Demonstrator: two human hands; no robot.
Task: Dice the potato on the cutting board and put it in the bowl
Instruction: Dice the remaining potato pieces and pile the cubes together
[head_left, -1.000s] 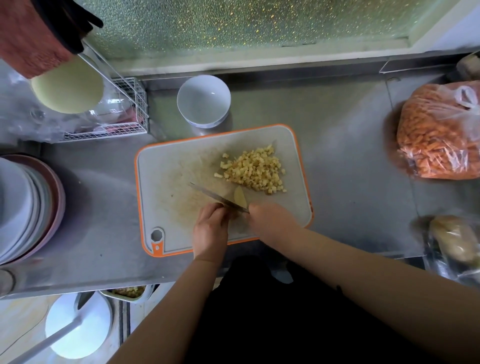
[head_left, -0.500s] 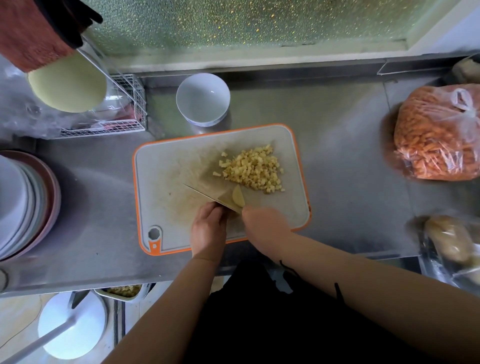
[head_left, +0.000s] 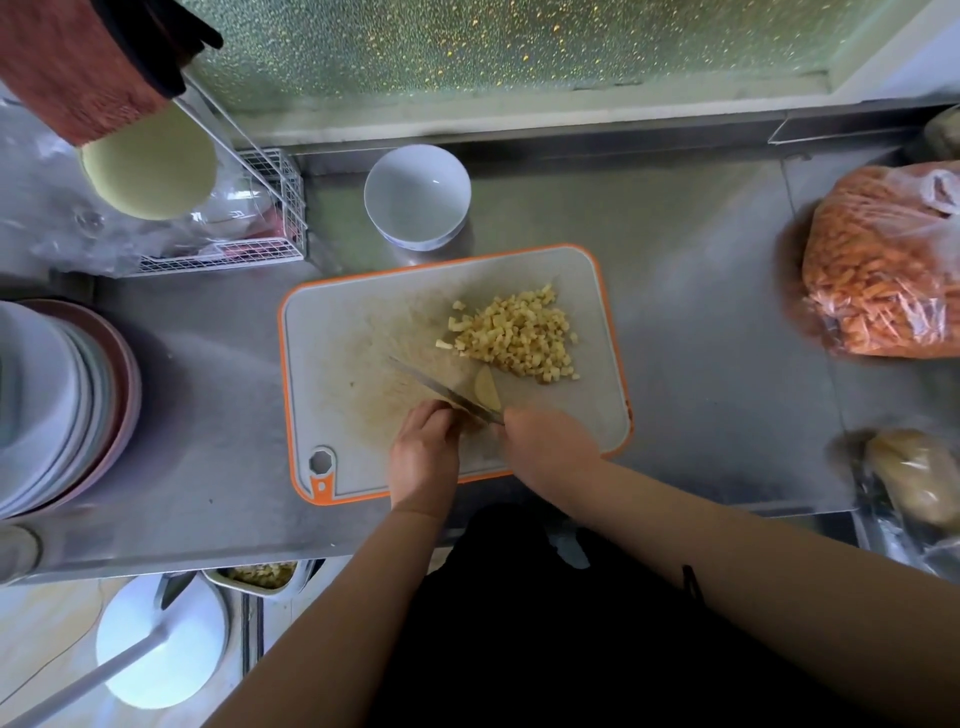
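Landmark: cutting board (head_left: 358, 332), grey with orange rim, mid-counter on the steel counter (head_left: 701, 322). Far left of the board, stack of plates (head_left: 57, 405); up-left of it a wire rack (head_left: 270, 218) with a pale green dish (head_left: 150, 166) and a red cloth (head_left: 72, 67) above. Just behind the board's far edge, white bowl (head_left: 415, 195), upright, nothing visible inside. On the board's near side, left hand (head_left: 423, 457), fingers curled down together on something under the blade; what they pin is hidden, cannot tell. Knife (head_left: 441, 389) runs diagonally across the board centre, tip toward the board's left. Potato piece (head_left: 487, 391), pale wedge, touches the blade's right side. Diced potato pile (head_left: 519, 338) on the board's right half, just beyond the wedge. Right hand (head_left: 550, 447) at the board's near right edge, fingers wrapped round the knife handle, handle itself hidden. Well right of the board, bag of orange carrot strips (head_left: 883, 270); nearer and right, a bagged potato (head_left: 914, 478).
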